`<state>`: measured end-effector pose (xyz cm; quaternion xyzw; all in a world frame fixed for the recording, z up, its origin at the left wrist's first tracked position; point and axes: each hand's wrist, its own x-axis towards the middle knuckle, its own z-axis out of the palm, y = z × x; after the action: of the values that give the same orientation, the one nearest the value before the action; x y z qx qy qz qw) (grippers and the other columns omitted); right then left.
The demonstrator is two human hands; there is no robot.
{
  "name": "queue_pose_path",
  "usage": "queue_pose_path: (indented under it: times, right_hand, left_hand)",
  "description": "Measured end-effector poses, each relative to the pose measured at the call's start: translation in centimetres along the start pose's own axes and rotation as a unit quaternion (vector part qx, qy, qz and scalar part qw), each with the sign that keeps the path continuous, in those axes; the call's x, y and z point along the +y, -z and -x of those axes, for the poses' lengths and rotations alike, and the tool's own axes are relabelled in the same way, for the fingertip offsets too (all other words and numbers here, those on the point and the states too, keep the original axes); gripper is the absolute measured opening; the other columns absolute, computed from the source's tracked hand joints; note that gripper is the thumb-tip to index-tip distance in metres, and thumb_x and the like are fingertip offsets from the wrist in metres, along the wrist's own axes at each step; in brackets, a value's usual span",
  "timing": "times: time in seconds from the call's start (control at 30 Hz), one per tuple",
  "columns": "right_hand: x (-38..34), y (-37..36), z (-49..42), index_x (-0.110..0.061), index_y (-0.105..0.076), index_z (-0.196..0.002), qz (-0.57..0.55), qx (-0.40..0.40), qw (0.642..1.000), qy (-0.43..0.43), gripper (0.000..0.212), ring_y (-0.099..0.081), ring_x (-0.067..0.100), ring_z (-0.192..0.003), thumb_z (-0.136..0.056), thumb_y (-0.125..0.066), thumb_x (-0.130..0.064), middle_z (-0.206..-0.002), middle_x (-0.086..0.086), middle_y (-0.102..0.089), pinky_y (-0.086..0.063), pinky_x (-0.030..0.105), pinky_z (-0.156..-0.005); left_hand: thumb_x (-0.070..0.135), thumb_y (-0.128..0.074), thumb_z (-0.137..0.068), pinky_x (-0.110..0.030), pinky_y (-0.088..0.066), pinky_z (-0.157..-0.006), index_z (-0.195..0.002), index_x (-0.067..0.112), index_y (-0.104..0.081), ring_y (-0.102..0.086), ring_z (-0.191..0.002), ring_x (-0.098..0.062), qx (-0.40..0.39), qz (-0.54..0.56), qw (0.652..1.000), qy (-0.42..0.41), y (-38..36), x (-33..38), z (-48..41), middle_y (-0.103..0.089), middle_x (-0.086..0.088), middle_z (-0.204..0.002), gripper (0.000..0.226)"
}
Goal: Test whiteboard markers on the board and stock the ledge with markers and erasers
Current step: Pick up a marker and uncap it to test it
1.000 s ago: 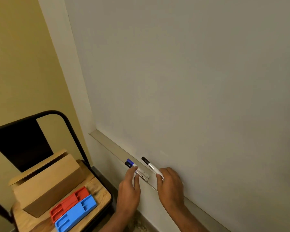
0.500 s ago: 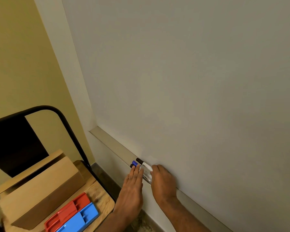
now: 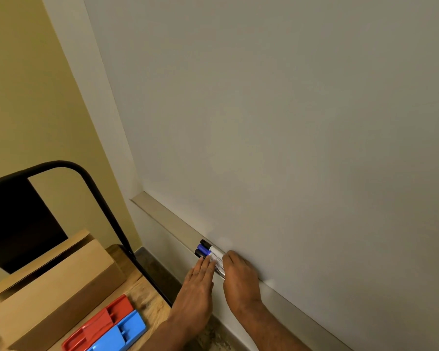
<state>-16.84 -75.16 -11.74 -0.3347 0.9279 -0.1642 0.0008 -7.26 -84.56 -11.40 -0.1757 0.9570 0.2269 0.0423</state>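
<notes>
Three markers lie side by side on the board's ledge (image 3: pixel 162 211): a black-capped one (image 3: pixel 206 243) against the whiteboard (image 3: pixel 289 122), a blue-capped one (image 3: pixel 202 249) in the middle, and another black-capped one (image 3: pixel 198 253) at the ledge's front. My left hand (image 3: pixel 198 282) lies flat, fingers together, with its fingertips on the front marker. My right hand (image 3: pixel 240 274) rests with its fingers curled over the marker barrels near the board. The rear ends of the markers are hidden under my hands.
A chair with a black frame (image 3: pixel 99 188) and a wooden seat (image 3: pixel 147 300) stands at the lower left. On the seat lie a cardboard box (image 3: pixel 53 287), a red eraser (image 3: pixel 99 323) and a blue eraser (image 3: pixel 119 335). A yellow wall (image 3: pixel 23 97) is left of the board.
The black marker that my right hand held above the ledge has come down beside the other two. Both hands have closed in on the group, pressing the markers together.
</notes>
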Motion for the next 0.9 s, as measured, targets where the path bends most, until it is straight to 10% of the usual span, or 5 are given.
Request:
queue_pose_path:
  times: [0.13,0.57,0.77,0.9]
  right_hand:
    - [0.5,0.4,1.0,-0.015,-0.074,-0.101,-0.018,0.048,0.999,0.008,0.058,-0.073,0.016,-0.092,-0.049,-0.098,-0.015,-0.104,0.003,-0.075,-0.061,0.028,-0.078]
    - [13.7,7.4,20.6,-0.012,-0.076,-0.09,-0.027,0.261,0.955,-0.137,0.023,-0.07,0.022,-0.086,-0.077,-0.061,-0.002,-0.093,0.002,-0.075,-0.048,0.029,-0.085]
    - [21.0,10.4,28.2,-0.007,-0.077,-0.092,0.064,0.233,0.95,-0.196,0.031,-0.072,0.026,-0.087,-0.089,-0.048,-0.018,-0.096,0.007,-0.076,-0.044,0.031,-0.09]
    - [23.3,11.0,30.5,-0.011,-0.077,-0.094,0.08,0.174,0.96,-0.206,0.023,-0.072,0.023,-0.084,-0.073,-0.08,-0.002,-0.093,0.003,-0.076,-0.056,0.035,-0.086]
  left_hand:
    - [0.024,-0.017,-0.11,-0.027,0.014,-0.119,-0.16,0.025,0.008,0.019,-0.152,-0.011,0.012,-0.005,1.0,-0.004,-0.1,0.1,0.1,0.019,0.007,-0.165,0.056]
    - [0.055,-0.013,-0.104,-0.03,0.001,-0.124,-0.16,0.023,-0.011,0.009,-0.154,-0.01,0.035,0.027,0.994,-0.102,-2.5,7.1,3.9,0.002,0.005,-0.167,0.065]
    - [0.064,-0.002,-0.097,-0.029,0.004,-0.123,-0.157,0.032,-0.008,0.01,-0.154,-0.006,0.005,0.019,0.987,-0.157,-5.5,13.1,7.0,0.002,0.011,-0.167,0.068]
    - [0.065,-0.002,-0.096,-0.028,0.003,-0.123,-0.157,0.035,-0.012,0.008,-0.153,-0.005,-0.004,0.027,0.985,-0.17,-6.7,16.5,8.5,0.0,0.015,-0.165,0.068]
